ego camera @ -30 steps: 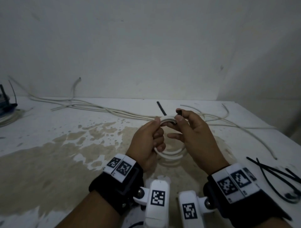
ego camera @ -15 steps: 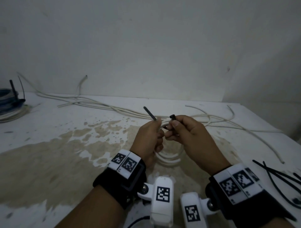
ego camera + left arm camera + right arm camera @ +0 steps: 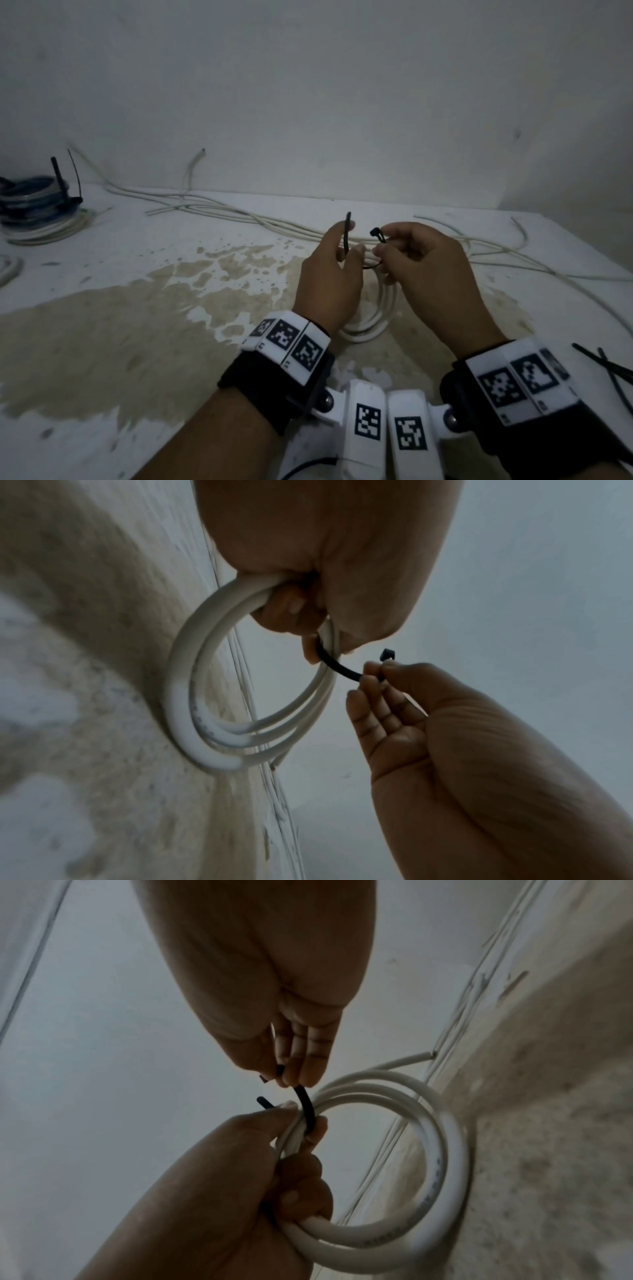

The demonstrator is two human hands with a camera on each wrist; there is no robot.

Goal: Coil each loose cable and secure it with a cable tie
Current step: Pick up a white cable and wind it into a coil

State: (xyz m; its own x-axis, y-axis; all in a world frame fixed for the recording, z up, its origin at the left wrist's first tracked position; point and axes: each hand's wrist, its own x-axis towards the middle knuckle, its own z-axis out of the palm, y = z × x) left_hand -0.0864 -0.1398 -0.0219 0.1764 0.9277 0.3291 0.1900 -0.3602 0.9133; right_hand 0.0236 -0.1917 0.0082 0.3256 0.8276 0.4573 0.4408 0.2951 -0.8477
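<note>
Now the black cable tie (image 3: 346,236) is looping round the white coil (image 3: 205,704), its two ends parting where a second ago they were bunched together. The left hand (image 3: 330,277) is clenching the coil and the tie's tail; the right hand's (image 3: 435,270) fingers (image 3: 371,673) are pinching the head end. Held above the table (image 3: 137,308) near its front edge, the coil is about ready for locking.

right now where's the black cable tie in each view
Head: cable tie centre, between the hands.
Left wrist: cable tie right of centre, head end by right fingertips.
Right wrist: cable tie centre, crossing the coil.
Shared landmark: white cable coil.
</note>
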